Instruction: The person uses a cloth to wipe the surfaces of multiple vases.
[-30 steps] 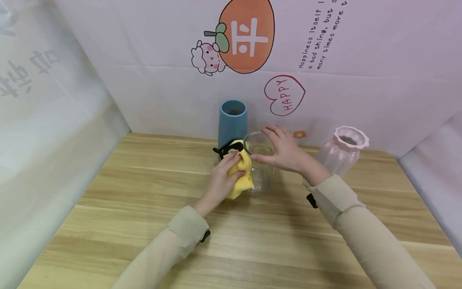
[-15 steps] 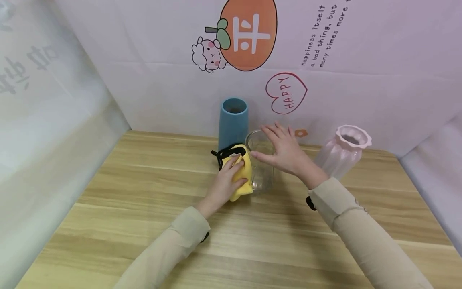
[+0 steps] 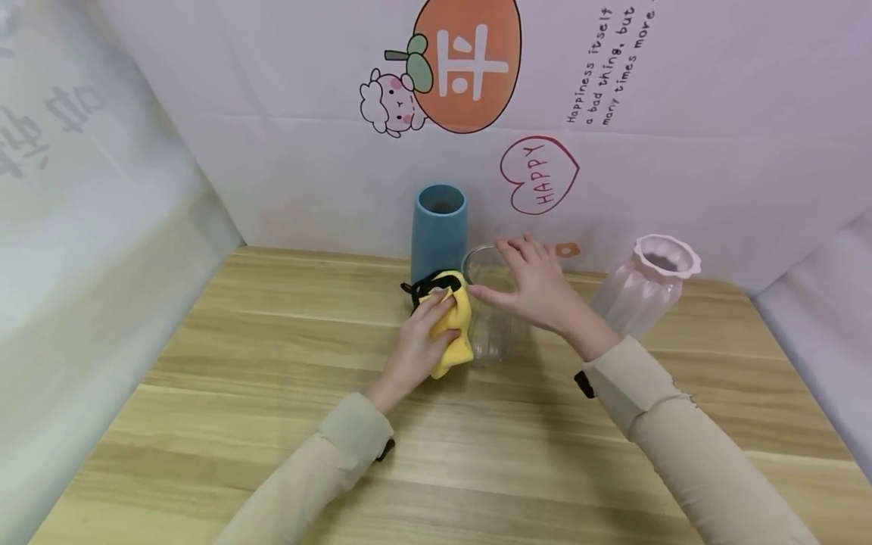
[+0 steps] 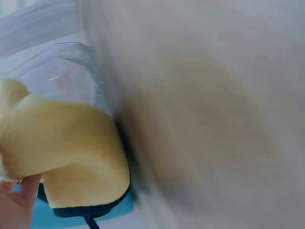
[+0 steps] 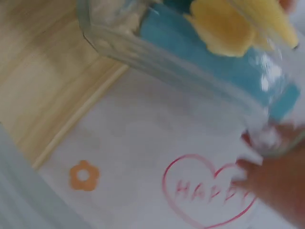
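In the head view my left hand (image 3: 414, 344) grips a bunched yellow cloth (image 3: 458, 350) with black trim and a thin black cord. The cloth lies against the left side of a clear glass vase (image 3: 492, 337). My right hand (image 3: 541, 291) holds that vase at its rim, thumb on the near side and fingers at the far side. The left wrist view shows the folded cloth (image 4: 81, 148) large, with the glass behind it. Through the glass wall (image 5: 157, 71) in the right wrist view, yellow cloth shows against blue.
A blue vase (image 3: 439, 238) stands behind the cloth near the printed white backdrop (image 3: 306, 174). On the right is a pink fluted vase (image 3: 636, 295), partly behind my right forearm. All rest on a wood-grain table (image 3: 272, 356) with white fabric on both sides.
The cloth and left hand have slid slightly down along the glass, then a little left. My right hand stays at the glass rim. The view has tilted slightly.
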`<control>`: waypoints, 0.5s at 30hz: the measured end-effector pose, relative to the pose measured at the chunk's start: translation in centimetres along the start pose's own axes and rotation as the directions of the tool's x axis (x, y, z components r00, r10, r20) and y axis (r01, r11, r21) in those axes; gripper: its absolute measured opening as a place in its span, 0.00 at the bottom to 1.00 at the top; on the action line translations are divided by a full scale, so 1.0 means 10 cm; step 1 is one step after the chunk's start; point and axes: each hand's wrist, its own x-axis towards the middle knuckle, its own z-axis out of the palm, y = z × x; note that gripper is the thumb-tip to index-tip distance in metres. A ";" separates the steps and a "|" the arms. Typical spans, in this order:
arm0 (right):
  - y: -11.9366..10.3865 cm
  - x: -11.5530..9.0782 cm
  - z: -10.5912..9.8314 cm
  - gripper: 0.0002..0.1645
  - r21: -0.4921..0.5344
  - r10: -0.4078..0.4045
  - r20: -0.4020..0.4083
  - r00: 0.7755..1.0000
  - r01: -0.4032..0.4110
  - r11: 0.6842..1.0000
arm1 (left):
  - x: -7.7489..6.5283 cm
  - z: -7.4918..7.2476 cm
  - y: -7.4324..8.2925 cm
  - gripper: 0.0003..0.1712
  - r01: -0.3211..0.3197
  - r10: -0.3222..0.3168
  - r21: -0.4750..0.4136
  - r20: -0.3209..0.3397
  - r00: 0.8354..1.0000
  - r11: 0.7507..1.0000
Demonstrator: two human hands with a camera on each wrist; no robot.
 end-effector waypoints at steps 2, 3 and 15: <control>0.09 0.01 -0.05 0.52 0.048 -0.056 0.057 0.997 0.053 0.997 | 0.02 -0.01 0.07 0.27 -0.028 0.027 -0.013 -0.044 0.999 1.000; 0.12 0.01 -0.06 0.52 0.075 -0.080 0.080 0.994 0.074 0.994 | 0.02 -0.01 0.10 0.27 -0.030 0.029 -0.020 -0.055 0.998 0.999; 0.20 0.03 -0.02 0.52 0.094 -0.078 0.056 0.995 0.073 0.993 | 0.06 0.05 0.18 0.34 0.030 -0.032 0.027 0.073 0.997 0.999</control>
